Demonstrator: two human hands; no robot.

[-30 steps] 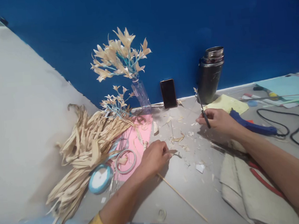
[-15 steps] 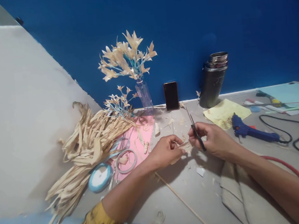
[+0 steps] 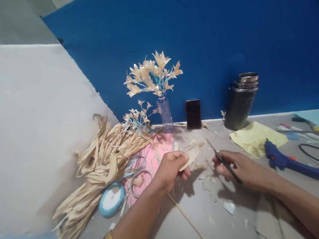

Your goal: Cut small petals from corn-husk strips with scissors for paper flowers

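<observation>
My left hand (image 3: 175, 169) pinches a pale, flat piece of corn husk (image 3: 191, 156) between thumb and fingers. The piece points up and to the right, over the table. Across a small gap, my right hand (image 3: 235, 167) is closed round dark scissors (image 3: 223, 161), their tips pointing up and left towards the husk. Small husk scraps (image 3: 202, 166) lie on the table between and below the hands. A thin wooden stick (image 3: 186, 216) runs from under my left wrist towards the front edge.
At left lie a heap of dried husks (image 3: 107, 160), a blue ribbon spool (image 3: 112, 200) and pink paper (image 3: 164, 144). Behind stand husk flowers (image 3: 153, 75) in a clear bottle (image 3: 165, 115), a phone (image 3: 193, 114) and a dark flask (image 3: 241, 104). Yellow paper (image 3: 256, 135) and a blue glue gun (image 3: 298, 163) lie right.
My hands have moved apart, and the scissors have come away from the husk. My left hand has turned, so more of the piece shows. The whole view has shifted.
</observation>
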